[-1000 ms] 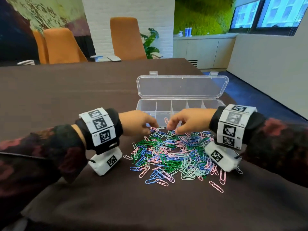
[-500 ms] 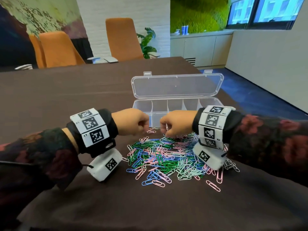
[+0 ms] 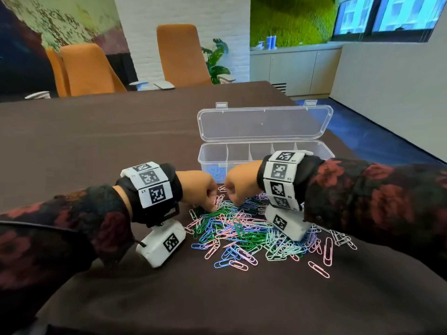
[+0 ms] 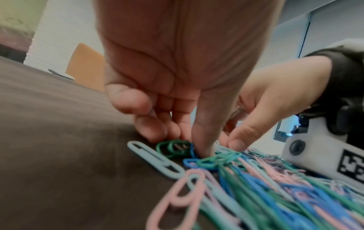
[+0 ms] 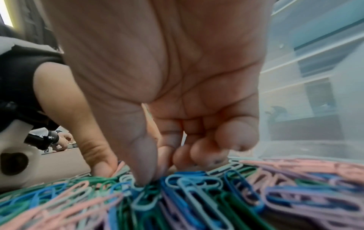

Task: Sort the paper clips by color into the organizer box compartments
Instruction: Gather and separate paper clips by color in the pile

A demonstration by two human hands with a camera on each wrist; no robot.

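Note:
A heap of paper clips (image 3: pixel 251 232) in blue, green, pink, lilac and pale mint lies on the brown table in front of the clear organizer box (image 3: pixel 321 151). Its leftmost compartment holds blue clips (image 3: pixel 214 169). Both hands sit knuckles-up at the heap's far edge, almost touching each other. My left hand (image 3: pixel 212 206) has its fingers curled down, and in the left wrist view its thumb and forefinger (image 4: pixel 194 150) pinch a dark blue clip (image 4: pixel 190 162) beside green ones. My right hand (image 3: pixel 233 205) is curled too, its thumb and forefinger (image 5: pixel 151 177) pinching into pale blue clips (image 5: pixel 141 200).
The box lid (image 3: pixel 263 122) stands open behind the compartments. A few pink clips (image 3: pixel 318 269) lie apart at the heap's right front. Orange chairs (image 3: pixel 181 54) stand at the table's far side. The table edge runs just right of the box.
Both hands drew back from the box front and curled from reaching fingers into fists. Their fingertips now dig into the heap's far edge, and the knuckles have come closer together.

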